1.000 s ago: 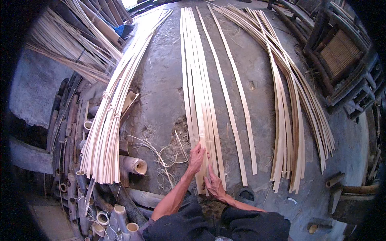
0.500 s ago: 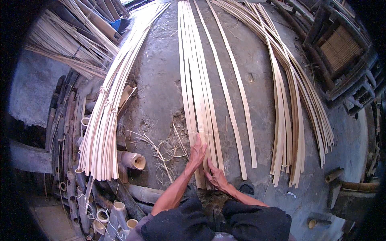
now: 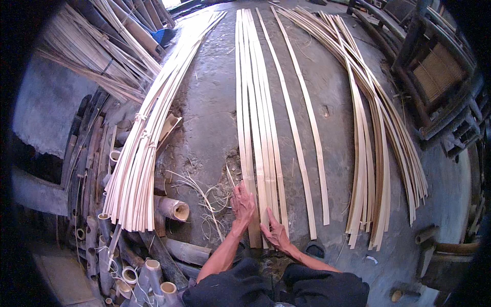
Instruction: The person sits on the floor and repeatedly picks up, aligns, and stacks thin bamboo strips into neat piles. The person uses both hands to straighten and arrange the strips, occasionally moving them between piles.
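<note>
Hands (image 3: 243, 204) (image 3: 276, 233) flat on bamboo strips (image 3: 258, 128) — floor-laid.

left of the grey concrete floor (image 3: 209, 107): a long tied bundle of pale bamboo strips (image 3: 148, 138), running from far end to near end. beyond that bundle, top left: a heap of darker split cane (image 3: 87, 61) with a blue scrap (image 3: 164, 36) at its edge. below the bundle's near end: cut bamboo tube sections (image 3: 171, 209), hollow ends showing, more stacked at lower left (image 3: 128, 271). beside the tube: a tangle of thin shavings (image 3: 204, 202). right of the floor's middle: a wide fan of loose strips (image 3: 373, 153). further right: a dark woven-seat chair frame (image 3: 434, 77).
</note>
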`<state>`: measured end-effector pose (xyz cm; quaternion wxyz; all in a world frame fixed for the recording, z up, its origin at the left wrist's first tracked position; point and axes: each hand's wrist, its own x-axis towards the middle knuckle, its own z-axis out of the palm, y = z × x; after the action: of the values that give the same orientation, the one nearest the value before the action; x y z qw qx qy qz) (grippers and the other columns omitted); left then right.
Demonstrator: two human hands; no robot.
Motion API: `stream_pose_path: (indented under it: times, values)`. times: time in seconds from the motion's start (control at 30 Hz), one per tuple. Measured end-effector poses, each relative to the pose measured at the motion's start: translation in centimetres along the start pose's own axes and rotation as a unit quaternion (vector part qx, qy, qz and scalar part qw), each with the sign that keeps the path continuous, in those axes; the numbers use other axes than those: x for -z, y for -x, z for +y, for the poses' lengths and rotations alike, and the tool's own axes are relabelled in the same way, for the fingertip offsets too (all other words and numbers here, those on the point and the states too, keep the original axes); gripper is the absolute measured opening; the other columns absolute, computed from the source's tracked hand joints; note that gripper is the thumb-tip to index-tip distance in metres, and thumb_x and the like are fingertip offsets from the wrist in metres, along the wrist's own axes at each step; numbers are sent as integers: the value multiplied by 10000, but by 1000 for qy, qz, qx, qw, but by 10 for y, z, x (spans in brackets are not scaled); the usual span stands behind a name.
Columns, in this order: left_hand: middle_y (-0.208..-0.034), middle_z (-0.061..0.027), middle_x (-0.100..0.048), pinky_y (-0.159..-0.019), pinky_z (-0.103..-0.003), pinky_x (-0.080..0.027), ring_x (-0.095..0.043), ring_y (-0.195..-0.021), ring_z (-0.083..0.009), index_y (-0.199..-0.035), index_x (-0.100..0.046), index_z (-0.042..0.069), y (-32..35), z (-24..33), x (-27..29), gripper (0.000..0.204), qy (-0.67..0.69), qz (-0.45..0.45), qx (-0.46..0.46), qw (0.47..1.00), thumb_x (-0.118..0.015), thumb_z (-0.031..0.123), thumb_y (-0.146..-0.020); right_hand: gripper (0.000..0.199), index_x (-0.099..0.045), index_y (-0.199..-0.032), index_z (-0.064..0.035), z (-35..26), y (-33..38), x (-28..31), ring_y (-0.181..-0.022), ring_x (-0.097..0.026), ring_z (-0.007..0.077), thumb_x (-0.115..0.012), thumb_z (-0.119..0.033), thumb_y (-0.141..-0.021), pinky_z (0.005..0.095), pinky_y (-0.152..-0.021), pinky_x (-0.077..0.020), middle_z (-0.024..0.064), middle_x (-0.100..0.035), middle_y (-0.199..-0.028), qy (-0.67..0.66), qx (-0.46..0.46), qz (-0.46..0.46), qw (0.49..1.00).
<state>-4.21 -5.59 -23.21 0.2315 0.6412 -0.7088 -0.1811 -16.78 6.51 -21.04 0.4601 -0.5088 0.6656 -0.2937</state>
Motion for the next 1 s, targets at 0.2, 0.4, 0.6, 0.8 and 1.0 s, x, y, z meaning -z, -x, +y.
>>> stream_pose_path:
  times: [0.2, 0.4, 0.6, 0.8, 1.0]
  values:
    - [-1079, -202, -495, -800, -474, -441, -527, -989, -376, -1408, -330, 5, -7, -3, -7, 663, 42, -18, -28, 999, -589, 73, -802, 679, -263, -1465, 20, -14, 3, 2, -1070, -635, 316, -606, -157, -906, 341, -860, -499, 307, -574, -1211, 6, 134, 90, 987]
    - [-1124, -217, -540, -787, -434, -477, -582, -952, -345, -1394, -352, -8, -13, -6, -8, 606, 26, 52, -21, 998, -573, 151, -853, 668, -266, -1450, 62, -44, 5, 15, -1129, -602, 350, -612, -123, -909, 382, -897, -494, 340, -533, -1251, -41, 251, 80, 964]
    - [-1037, -139, -662, -791, -374, -524, -655, -865, -237, -1356, -409, 28, -53, 12, 27, 515, 698, -164, 281, 638, -510, 364, -979, 624, -289, -1448, 50, -53, -8, -1, -988, -646, 331, -581, -149, -934, 367, -808, -503, 320, -588, -1089, -29, 188, 62, 980]
    - [-707, 4, -523, -437, -226, -438, -510, -532, -60, -1104, -530, 69, -57, 16, 38, 178, 447, -85, 225, 861, -490, 198, -990, 521, -348, -1428, 8, -49, -18, -7, -704, -587, 277, -523, -157, -966, 379, -675, -477, 205, -561, -824, -32, 194, -31, 980]
    - [-656, 29, -508, -387, -197, -390, -470, -476, -35, -1159, -564, 63, -43, 29, 47, 213, 506, -44, 200, 838, -460, 132, -987, 668, -199, -1498, -42, -39, -3, -6, -738, -619, 309, -560, -191, -956, 402, -714, -493, 220, -611, -843, -63, 120, -113, 984]
